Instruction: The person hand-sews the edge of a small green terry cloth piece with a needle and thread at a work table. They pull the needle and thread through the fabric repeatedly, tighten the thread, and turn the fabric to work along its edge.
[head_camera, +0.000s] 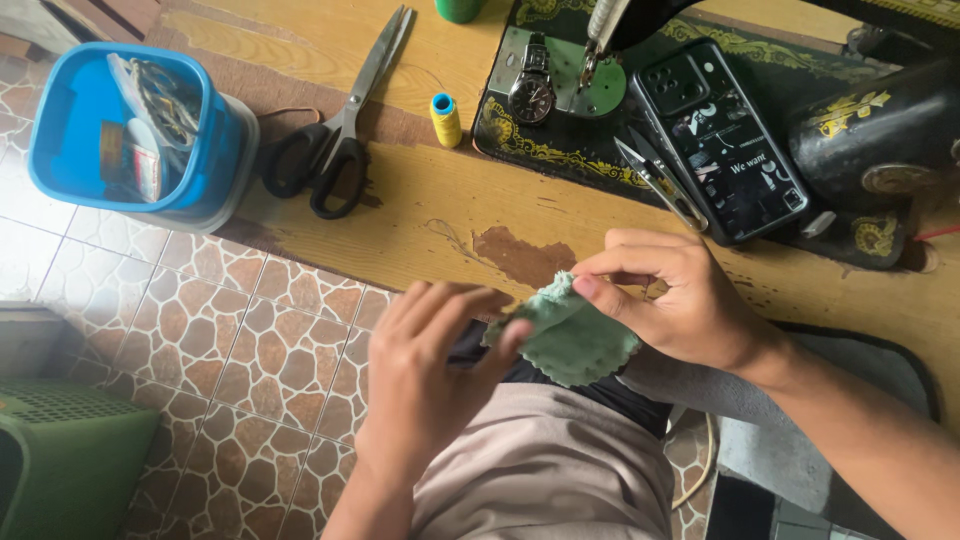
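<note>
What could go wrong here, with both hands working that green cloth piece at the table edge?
1. The small green pinked-edge cloth piece is pinched only by fingertips of the left hand and right hand, off the wooden table; it might slip.
2. The small silver thread snips lie near the right hand, points exposed.

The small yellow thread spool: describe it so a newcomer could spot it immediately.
Start at the wooden table and find the black-handled scissors lying on it. Just right of their handles, before the black sewing machine base, lies the thread spool. It is the only yellow thing there, with a blue cap.
</note>
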